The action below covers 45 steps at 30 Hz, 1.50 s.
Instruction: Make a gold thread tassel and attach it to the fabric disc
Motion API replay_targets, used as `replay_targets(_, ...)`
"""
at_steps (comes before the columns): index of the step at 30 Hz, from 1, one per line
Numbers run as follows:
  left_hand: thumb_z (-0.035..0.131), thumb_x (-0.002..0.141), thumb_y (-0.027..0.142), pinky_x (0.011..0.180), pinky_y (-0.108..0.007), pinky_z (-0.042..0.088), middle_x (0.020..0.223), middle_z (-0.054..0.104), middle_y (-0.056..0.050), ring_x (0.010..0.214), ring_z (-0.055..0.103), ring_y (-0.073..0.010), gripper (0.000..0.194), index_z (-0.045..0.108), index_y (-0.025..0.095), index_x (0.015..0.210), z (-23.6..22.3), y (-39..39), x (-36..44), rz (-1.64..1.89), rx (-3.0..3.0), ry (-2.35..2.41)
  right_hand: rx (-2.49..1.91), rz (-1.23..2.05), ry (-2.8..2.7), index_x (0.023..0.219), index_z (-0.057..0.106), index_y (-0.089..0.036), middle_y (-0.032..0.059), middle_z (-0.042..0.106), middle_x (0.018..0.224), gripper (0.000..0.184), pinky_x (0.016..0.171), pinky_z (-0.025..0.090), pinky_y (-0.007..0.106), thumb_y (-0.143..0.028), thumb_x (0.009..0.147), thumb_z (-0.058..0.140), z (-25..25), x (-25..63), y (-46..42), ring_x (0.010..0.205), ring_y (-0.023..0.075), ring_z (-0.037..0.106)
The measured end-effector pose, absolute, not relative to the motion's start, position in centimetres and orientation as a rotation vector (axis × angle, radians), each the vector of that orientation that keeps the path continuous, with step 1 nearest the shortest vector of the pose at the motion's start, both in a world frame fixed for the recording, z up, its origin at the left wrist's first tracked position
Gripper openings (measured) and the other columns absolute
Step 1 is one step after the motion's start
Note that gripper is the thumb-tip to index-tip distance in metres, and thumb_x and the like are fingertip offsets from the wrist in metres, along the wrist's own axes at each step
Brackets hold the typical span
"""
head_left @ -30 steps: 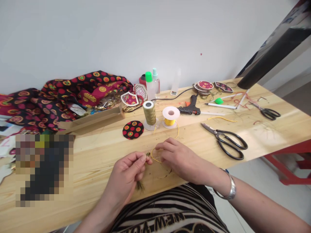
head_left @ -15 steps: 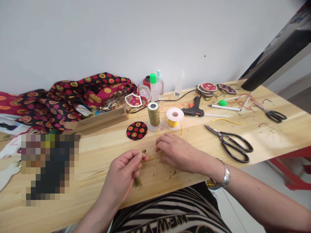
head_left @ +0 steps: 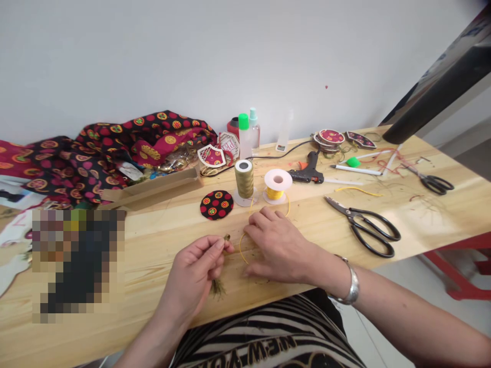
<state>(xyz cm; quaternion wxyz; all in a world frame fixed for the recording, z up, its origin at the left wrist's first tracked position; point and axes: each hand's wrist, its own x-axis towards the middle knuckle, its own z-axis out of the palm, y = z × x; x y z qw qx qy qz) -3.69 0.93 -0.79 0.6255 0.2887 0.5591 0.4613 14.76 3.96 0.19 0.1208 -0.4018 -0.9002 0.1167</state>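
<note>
My left hand (head_left: pixel 197 268) is closed in a pinch on a small olive-gold tassel (head_left: pixel 218 287); its top shows at my fingertips and its fringe hangs below my palm. My right hand (head_left: pixel 276 244) lies on the wooden table (head_left: pixel 153 240) just to the right, fingers curled over a loop of yellow cord (head_left: pixel 242 244). The cord runs back to a white spool of yellow cord (head_left: pixel 277 185). A cone of gold thread (head_left: pixel 244 180) stands beside that spool. A round patch of black fabric with red dots (head_left: pixel 216 204) lies to the left of the cone.
Large black scissors (head_left: pixel 364 226) lie to the right, smaller scissors (head_left: pixel 431 181) farther right. A black glue gun (head_left: pixel 309 171), bottles (head_left: pixel 245 135), patterned cloth (head_left: pixel 115 148), a cardboard box (head_left: pixel 153 189) and finished ornaments (head_left: pixel 330 137) sit along the back. A blurred patch covers the near left.
My right hand has slid toward me and lowered onto the table over the yellow loop. My left hand keeps its pinch on the tassel. The view shifted slightly.
</note>
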Motion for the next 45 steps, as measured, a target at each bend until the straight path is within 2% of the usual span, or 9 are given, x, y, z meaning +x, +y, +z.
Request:
replay_targets(6,0.078,0.061,0.027,0.039,-0.011,0.025,0.064,0.066,-0.004,0.045,0.037,-0.0020,0.020,0.068,0.010,0.067,-0.9,0.9,-3.7,1.060,0.645,1.269,-1.107,0.163,-2.743,0.081,0.061,-0.014,0.0087,0.057,0.085,0.015,0.070,0.037,0.037,-0.028,0.084,0.056,-0.9,14.1,3.7,0.084,0.0243,0.045)
replay_targets(9,0.078,0.061,0.027,0.039,-0.011,0.025,0.064,0.066,-0.004,0.046,0.038,-0.0021,0.021,0.068,0.010,0.067,-0.9,1.0,-3.8,1.062,0.639,1.271,-1.032,0.135,-2.777,0.078,0.060,-0.015,0.0076,0.057,0.081,0.010,0.067,0.035,0.035,-0.015,0.085,0.053,-1.5,13.9,3.8,0.080,0.0228,0.044)
replay_targets(12,0.079,0.059,0.027,0.039,-0.011,0.026,0.063,0.065,-0.004,0.046,0.039,-0.0026,0.022,0.068,0.010,0.066,-0.9,1.0,-3.8,1.070,0.631,1.280,-0.989,0.204,-2.789,0.077,0.061,-0.014,0.0074,0.058,0.079,0.008,0.066,0.036,0.034,-0.011,0.082,0.055,-1.6,13.7,4.0,0.078,0.0218,0.045)
replay_targets(18,0.078,0.061,0.029,0.039,-0.012,0.024,0.060,0.062,-0.003,0.046,0.036,-0.0027,0.020,0.070,0.011,0.067,-1.1,1.1,-3.8,1.091,0.662,1.260,-1.062,0.914,-2.392,0.076,0.066,-0.013,0.0044,0.063,0.076,0.011,0.073,0.042,0.026,-0.010,0.083,0.057,0.0,14.1,4.7,0.078,0.0150,0.053)
replay_targets(22,0.075,0.068,0.028,0.041,-0.013,0.026,0.064,0.063,-0.002,0.047,0.036,-0.0028,0.017,0.070,0.012,0.072,-1.0,1.4,-3.5,1.134,0.703,1.227,-1.129,1.439,-1.924,0.077,0.064,-0.013,0.0013,0.063,0.073,0.007,0.066,0.044,0.024,-0.013,0.082,0.058,0.8,14.9,5.1,0.067,0.0112,0.055)
replay_targets(25,0.073,0.070,0.028,0.041,-0.014,0.026,0.065,0.063,-0.002,0.048,0.037,-0.0032,0.016,0.069,0.013,0.071,-0.8,1.6,-3.0,1.141,0.731,1.211,-1.142,1.611,-1.759,0.076,0.062,-0.013,-0.0005,0.061,0.068,0.007,0.061,0.043,0.023,-0.015,0.081,0.058,0.9,15.5,5.6,0.062,0.0099,0.053)
replay_targets(32,0.070,0.074,0.029,0.041,-0.015,0.025,0.060,0.058,0.001,0.047,0.035,-0.0036,0.016,0.069,0.013,0.075,-1.2,2.0,-1.9,1.113,0.823,1.246,-1.229,1.649,-1.746,0.070,0.057,-0.014,-0.0041,0.055,0.057,0.010,0.053,0.040,0.020,-0.012,0.080,0.055,1.0,15.9,5.7,0.052,0.0076,0.051)
replay_targets(41,0.072,0.070,0.029,0.040,-0.014,0.024,0.053,0.049,0.004,0.046,0.031,-0.0033,0.017,0.069,0.012,0.071,-0.8,2.1,-0.8,1.190,0.770,1.239,-1.292,1.383,-1.841,0.076,0.060,-0.014,-0.0019,0.057,0.063,0.009,0.053,0.039,0.020,-0.014,0.080,0.052,-0.2,16.2,5.0,0.056,0.0087,0.051)
replay_targets(45,0.070,0.074,0.030,0.042,-0.015,0.026,0.052,0.046,0.005,0.047,0.033,-0.0041,0.016,0.070,0.014,0.077,-1.6,1.9,-1.0,1.175,0.826,1.272,-1.310,1.340,-1.838,0.076,0.061,-0.014,-0.0024,0.056,0.061,0.009,0.052,0.038,0.020,-0.016,0.080,0.053,-0.2,16.2,4.9,0.055,0.0082,0.049)
